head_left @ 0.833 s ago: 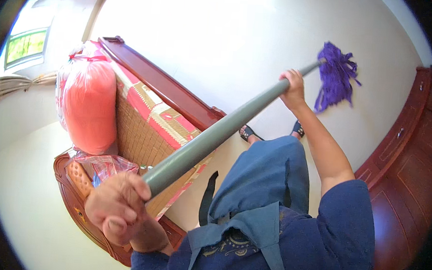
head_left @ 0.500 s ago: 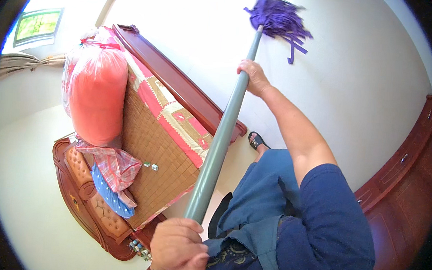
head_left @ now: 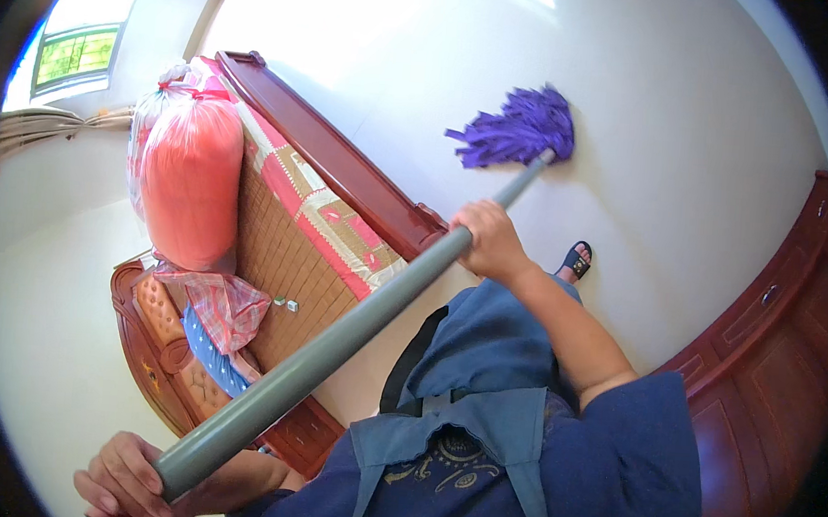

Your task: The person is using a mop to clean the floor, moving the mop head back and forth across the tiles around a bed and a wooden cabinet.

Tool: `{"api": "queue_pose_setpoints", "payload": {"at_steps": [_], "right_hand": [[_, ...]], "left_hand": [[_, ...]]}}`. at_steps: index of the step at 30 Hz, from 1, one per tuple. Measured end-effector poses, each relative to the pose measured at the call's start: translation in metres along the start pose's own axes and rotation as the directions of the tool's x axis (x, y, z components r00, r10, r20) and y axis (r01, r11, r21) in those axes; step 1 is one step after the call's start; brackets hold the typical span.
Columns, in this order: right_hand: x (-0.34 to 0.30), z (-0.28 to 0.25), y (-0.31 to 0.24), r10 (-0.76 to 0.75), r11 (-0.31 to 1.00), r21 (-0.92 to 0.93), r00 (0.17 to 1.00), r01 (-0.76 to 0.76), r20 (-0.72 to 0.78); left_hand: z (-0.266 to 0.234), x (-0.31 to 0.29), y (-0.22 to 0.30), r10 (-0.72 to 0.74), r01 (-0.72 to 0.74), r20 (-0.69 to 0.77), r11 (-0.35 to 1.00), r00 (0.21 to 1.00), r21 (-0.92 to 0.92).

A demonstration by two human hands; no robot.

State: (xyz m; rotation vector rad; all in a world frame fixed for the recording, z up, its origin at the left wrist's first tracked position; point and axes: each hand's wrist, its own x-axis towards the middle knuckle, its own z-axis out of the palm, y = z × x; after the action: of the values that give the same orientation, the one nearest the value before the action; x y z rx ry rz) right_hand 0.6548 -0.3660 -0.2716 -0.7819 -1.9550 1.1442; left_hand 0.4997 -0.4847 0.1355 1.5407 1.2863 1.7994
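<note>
A mop with a grey-green handle (head_left: 323, 357) slants across the view from the lower left to the upper right. Its purple strip head (head_left: 521, 130) rests on the pale floor, strands trailing to the left. My left hand (head_left: 135, 480) is closed around the handle's top end, low at the left. Farther down the shaft, my right hand (head_left: 493, 240) grips it with fingers wrapped round. Both hands are beside the bed's footboard side, with the shaft passing over the bed's near corner.
At left stands a bed with a wooden footboard (head_left: 334, 164), a brown mat (head_left: 277, 250) and a stuffed pink bag (head_left: 191, 183). Wooden drawers (head_left: 752, 308) line the right side. My sandalled foot (head_left: 577, 260) is on the floor. A window (head_left: 78, 53) is at upper left.
The mop head has come nearer and its strands now trail left. The handle's top end and my left hand have swung left and down. My right hand has moved lower.
</note>
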Motion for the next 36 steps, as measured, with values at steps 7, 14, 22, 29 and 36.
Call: {"api": "queue_pose_setpoints", "payload": {"at_steps": [7, 14, 22, 29, 36], "right_hand": [[-0.094, -0.063, 0.023, 0.14, 0.969, -0.181, 0.977, -0.169, -0.16], [-0.194, -0.104, 0.082, 0.338, 0.754, -0.408, 0.836, -0.515, -0.432], [-0.148, -0.078, 0.102, 0.227, 0.807, -0.424, 0.879, -0.41, -0.419], [0.012, 0.056, 0.088, -0.059, 0.932, -0.361, 0.972, -0.028, -0.229], [0.122, 0.191, 0.074, -0.2, 0.974, -0.123, 0.977, 0.191, -0.069]], "left_hand": [[0.025, 0.004, -0.061, -0.173, 0.183, 0.064, 0.948, 0.983, -0.26], [0.062, -0.044, -0.192, -0.415, 0.633, 0.504, 0.655, 0.758, -0.413], [0.021, -0.036, -0.201, -0.338, 0.549, 0.494, 0.745, 0.801, -0.38], [-0.122, -0.037, -0.135, -0.277, 0.317, 0.235, 0.936, 0.932, -0.151], [-0.168, -0.085, -0.095, -0.223, 0.234, -0.077, 0.952, 0.972, 0.197]]}}
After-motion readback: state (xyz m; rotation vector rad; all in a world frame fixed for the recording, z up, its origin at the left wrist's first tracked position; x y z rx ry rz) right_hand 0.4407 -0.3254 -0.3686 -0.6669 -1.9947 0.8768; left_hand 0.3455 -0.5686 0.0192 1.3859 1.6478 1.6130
